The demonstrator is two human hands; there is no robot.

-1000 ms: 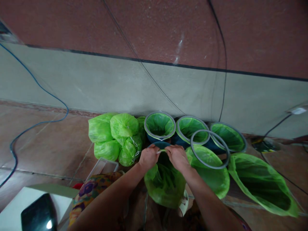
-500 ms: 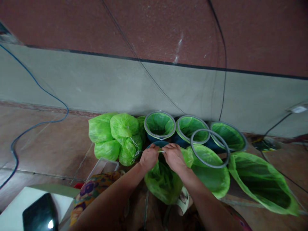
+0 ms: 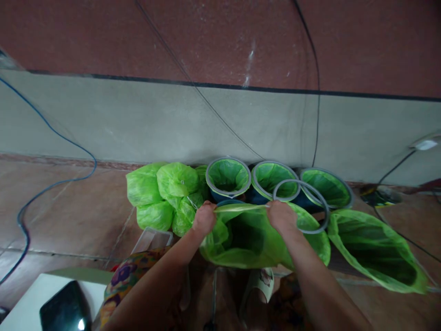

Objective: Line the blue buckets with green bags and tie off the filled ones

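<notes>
Both of my hands are closed on the far rim of a green garbage bag (image 3: 248,255), stretched wide with its mouth toward me. My left hand (image 3: 206,218) grips the rim's left side, near the filled, tied green bags. My right hand (image 3: 281,216) pinches its right side, close to a loose grey ring (image 3: 322,204). Behind the bag a blue bin rim (image 3: 230,202) shows only in part. To the right stands another open green bag (image 3: 375,250); a further one is partly covered by my right arm.
Three bins (image 3: 228,177) with green liners and grey rings line the wall. Filled green bags (image 3: 155,197) sit at left. A clear plastic box (image 3: 151,239), a white surface with a black phone-like device (image 3: 65,307), and a blue cable (image 3: 57,133) are nearby.
My hands have moved apart, the left one leftward and the right one rightward. The bag between them has gone from bunched to spread wide open.
</notes>
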